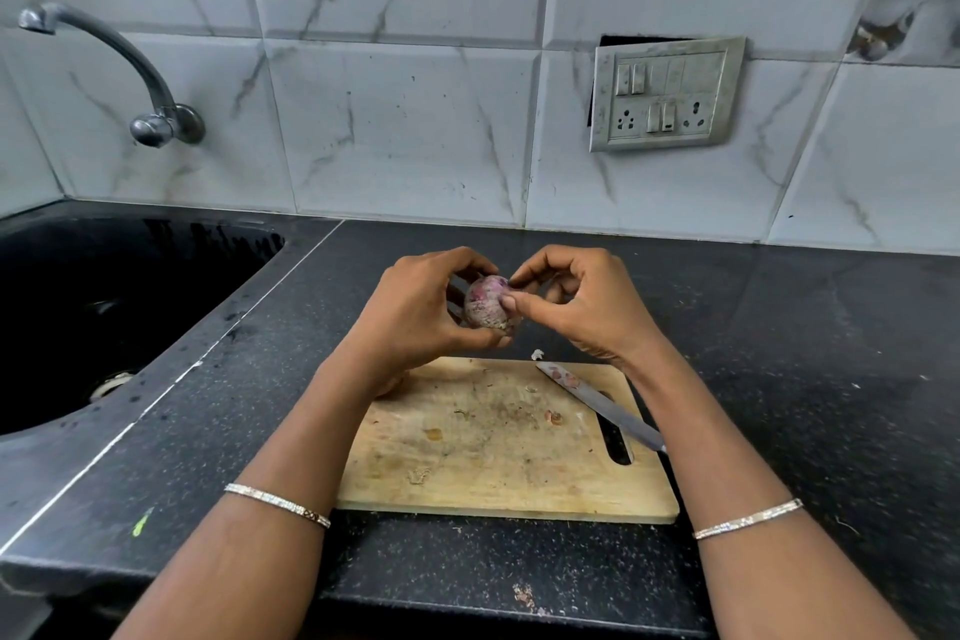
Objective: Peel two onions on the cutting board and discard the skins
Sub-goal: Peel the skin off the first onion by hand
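Far to the left of the cutting board [493,452], a black sink [119,244] is sunk into the dark speckled counter [805,353]. A curved metal tap [104,57] juts from the marble-patterned wall tiles above it. Nearer the board, the left forearm comes in from the bottom edge wearing a silver bangle [278,505] and crosses the board's near left corner. The left hand [415,312] hovers over the board's far edge, fingers curled round a small purple onion [484,303], cupping it from the left and from below. The onion is held in the air just beyond that far edge, touching neither board nor counter, with patchy papery skin on its surface. The right hand [587,307] meets it from the right: the thumb tip presses on the onion's side and the forefinger pinches at its top, the other fingers curled loosely behind. A small pale chip [537,354] lies on the counter just past the board's far edge. On the board lie a few skin scraps [554,417]. A knife [597,403] rests diagonally across the board's right part, tip toward the far edge, with bits of skin stuck to the blade and its handle hidden under the right forearm. High on the wall beyond the board's right side hangs a metal switch plate [667,94] with sockets. The right wrist, right of the board, wears a second bangle [748,518].
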A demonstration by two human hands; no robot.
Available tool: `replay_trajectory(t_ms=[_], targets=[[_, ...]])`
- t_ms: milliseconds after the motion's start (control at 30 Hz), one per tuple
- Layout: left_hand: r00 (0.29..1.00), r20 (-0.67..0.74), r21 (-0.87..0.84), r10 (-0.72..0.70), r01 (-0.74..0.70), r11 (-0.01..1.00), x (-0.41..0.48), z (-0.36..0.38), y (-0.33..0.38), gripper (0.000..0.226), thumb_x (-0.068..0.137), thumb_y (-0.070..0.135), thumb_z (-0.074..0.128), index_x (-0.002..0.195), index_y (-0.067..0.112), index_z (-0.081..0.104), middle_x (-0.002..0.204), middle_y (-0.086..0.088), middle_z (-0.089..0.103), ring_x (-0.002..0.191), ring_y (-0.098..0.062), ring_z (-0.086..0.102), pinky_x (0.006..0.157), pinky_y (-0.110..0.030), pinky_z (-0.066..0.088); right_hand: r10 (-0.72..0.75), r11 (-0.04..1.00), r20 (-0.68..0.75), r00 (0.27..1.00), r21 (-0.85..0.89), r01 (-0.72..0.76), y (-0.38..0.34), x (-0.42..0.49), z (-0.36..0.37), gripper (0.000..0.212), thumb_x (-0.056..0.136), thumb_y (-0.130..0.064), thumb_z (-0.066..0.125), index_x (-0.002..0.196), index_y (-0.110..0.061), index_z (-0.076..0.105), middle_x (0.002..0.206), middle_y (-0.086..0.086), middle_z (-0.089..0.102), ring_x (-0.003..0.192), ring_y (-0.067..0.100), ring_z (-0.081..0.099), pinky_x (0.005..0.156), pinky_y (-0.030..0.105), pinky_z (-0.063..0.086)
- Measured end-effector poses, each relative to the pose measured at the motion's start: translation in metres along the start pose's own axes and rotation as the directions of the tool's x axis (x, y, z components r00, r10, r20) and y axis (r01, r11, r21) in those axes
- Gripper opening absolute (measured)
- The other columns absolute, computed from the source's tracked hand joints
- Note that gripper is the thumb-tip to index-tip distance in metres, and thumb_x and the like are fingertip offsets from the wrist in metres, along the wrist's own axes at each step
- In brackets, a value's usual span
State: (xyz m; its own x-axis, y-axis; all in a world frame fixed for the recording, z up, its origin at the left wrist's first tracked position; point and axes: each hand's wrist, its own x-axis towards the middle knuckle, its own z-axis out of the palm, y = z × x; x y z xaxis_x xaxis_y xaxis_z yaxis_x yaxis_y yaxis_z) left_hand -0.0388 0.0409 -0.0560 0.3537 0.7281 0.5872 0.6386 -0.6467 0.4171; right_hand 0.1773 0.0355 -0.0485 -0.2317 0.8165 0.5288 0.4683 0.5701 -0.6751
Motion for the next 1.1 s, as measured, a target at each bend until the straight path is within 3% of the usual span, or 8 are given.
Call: replay_trajectory(t_ms=[200, 333, 467, 833, 1033, 1100], targets=[[1.000, -0.010, 0.045, 0.002, -0.002, 0.999, 0.000, -0.001, 0.001, 0.061, 0.062, 0.056, 0.090, 0.113, 0.030, 0.068, 0.101, 0.017, 0.072, 0.085, 0.001, 0.067, 0.078, -0.031, 0.058, -0.047, 0.995, -0.061, 0.997, -0.096, 0.042, -0.006, -0.003, 0.005, 0.006, 0.079, -0.009, 0.084, 0.082, -0.013, 0.082, 0.064, -0.013, 0.069, 0.050, 0.001, 0.057, 0.052, 0.009, 0.039], [1.000, 0.000, 0.052, -0.020, 0.020, 0.998, 0.000, 0.001, -0.001, 0.060, 0.061, 0.059, 0.088, 0.110, 0.029, 0.069, 0.098, 0.016, 0.073, 0.082, 0.001, 0.068, 0.076, -0.033, 0.058, -0.086, 0.981, -0.088, 0.992, -0.181, 0.069, -0.006, -0.003, 0.012, 0.007, 0.078, -0.010, 0.082, 0.078, -0.015, 0.078, 0.065, -0.014, 0.067, 0.053, 0.003, 0.057, 0.054, 0.011, 0.040], [0.999, -0.015, 0.074, -0.034, 0.035, 0.997, 0.000, 0.002, -0.002, 0.060, 0.061, 0.065, 0.081, 0.107, 0.029, 0.069, 0.093, 0.015, 0.073, 0.080, -0.001, 0.067, 0.075, -0.036, 0.057, -0.109, 0.958, -0.069, 0.992, -0.275, 0.086, -0.004, -0.002, 0.016, 0.004, 0.082, -0.016, 0.076, 0.083, -0.017, 0.073, 0.074, -0.011, 0.066, 0.062, 0.006, 0.058, 0.061, 0.026, 0.049], [0.999, -0.004, 0.068, -0.034, 0.034, 0.997, -0.002, 0.002, -0.002, 0.060, 0.062, 0.065, 0.080, 0.108, 0.028, 0.068, 0.095, 0.016, 0.072, 0.082, 0.000, 0.067, 0.076, -0.035, 0.058, -0.101, 0.921, -0.077, 0.992, -0.384, 0.064, -0.001, -0.001, 0.011, 0.000, 0.090, -0.015, 0.068, 0.090, -0.015, 0.068, 0.081, -0.013, 0.058, 0.067, -0.003, 0.052, 0.064, 0.019, 0.041], [1.000, 0.014, 0.049, -0.021, 0.020, 0.999, -0.005, -0.003, 0.004, 0.059, 0.064, 0.063, 0.081, 0.112, 0.030, 0.070, 0.098, 0.018, 0.072, 0.084, 0.004, 0.067, 0.078, -0.031, 0.058, 0.041, 0.964, -0.064, 0.997, -0.259, -0.056, -0.002, -0.005, 0.002, 0.009, 0.089, -0.012, 0.071, 0.085, -0.020, 0.072, 0.073, -0.011, 0.067, 0.062, 0.003, 0.059, 0.060, 0.013, 0.045], [1.000, 0.011, 0.039, -0.010, 0.009, 0.999, -0.010, -0.004, 0.007, 0.062, 0.063, 0.064, 0.077, 0.114, 0.030, 0.070, 0.100, 0.018, 0.073, 0.084, 0.003, 0.067, 0.078, -0.029, 0.058, 0.084, 0.979, -0.053, 0.995, -0.183, -0.093, -0.005, -0.007, 0.002, 0.013, 0.088, -0.010, 0.071, 0.083, -0.021, 0.074, 0.070, -0.007, 0.070, 0.062, 0.009, 0.065, 0.061, 0.021, 0.053]])
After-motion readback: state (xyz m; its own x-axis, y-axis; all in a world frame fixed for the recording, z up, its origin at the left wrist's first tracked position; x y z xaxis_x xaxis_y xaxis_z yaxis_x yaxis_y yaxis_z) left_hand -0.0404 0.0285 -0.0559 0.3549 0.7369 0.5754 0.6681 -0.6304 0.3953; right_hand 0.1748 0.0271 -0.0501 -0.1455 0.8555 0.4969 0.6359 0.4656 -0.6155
